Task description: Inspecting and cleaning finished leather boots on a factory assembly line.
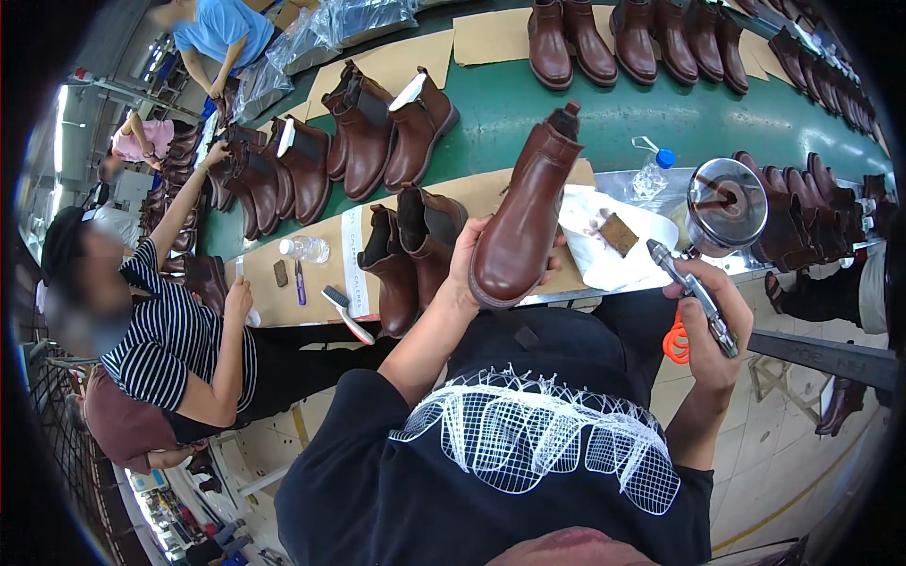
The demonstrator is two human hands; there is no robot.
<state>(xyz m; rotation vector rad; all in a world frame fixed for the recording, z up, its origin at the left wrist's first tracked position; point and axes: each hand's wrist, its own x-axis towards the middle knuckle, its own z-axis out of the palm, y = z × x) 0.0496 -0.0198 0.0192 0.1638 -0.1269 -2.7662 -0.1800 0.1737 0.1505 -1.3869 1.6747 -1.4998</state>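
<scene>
My left hand (pixel 462 262) is wrapped round a brown leather ankle boot (pixel 522 222) from below and behind, holding it up with the toe toward me. To its right, my right hand (pixel 719 344) grips a metal spray gun (pixel 700 300). The gun's round silver cup (pixel 727 206) shows brown liquid inside, and its nozzle points left toward the boot, apart from it. An orange coiled hose (pixel 676 340) hangs below the gun. Between the hands, a brown sponge block (pixel 619 235) lies on a crumpled white cloth (pixel 587 269).
Another pair of brown boots (pixel 436 241) stands left of my held boot. Nearby lie a brush (pixel 347 314) and a clear bottle (pixel 304 249). A blue-capped bottle (pixel 649 179) is behind the cloth. More boots line the green table (pixel 500 123). A co-worker in stripes (pixel 179 349) sits at left.
</scene>
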